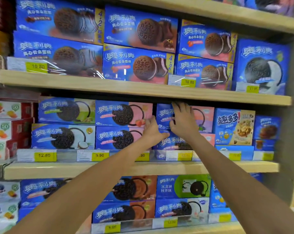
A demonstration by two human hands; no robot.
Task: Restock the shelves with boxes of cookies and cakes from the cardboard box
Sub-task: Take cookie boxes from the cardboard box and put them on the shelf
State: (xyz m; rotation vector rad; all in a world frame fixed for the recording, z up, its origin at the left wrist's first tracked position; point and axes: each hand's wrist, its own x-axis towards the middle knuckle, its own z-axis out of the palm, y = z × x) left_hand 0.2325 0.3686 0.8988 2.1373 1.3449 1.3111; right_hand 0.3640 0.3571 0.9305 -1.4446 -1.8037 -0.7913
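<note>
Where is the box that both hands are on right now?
In the head view, the blue-and-pink cookie box sits right of centre on the middle shelf, atop a similar box, beside the cookie box with yellow lettering; left hand, right hand.

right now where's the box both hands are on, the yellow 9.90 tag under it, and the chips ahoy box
blue and pink cookie box point(204, 118), head view, pink right part of its front
9.90 price tag point(99, 155), head view, middle of the yellow label
Chips Ahoy box point(234, 126), head view, centre of its front
</note>
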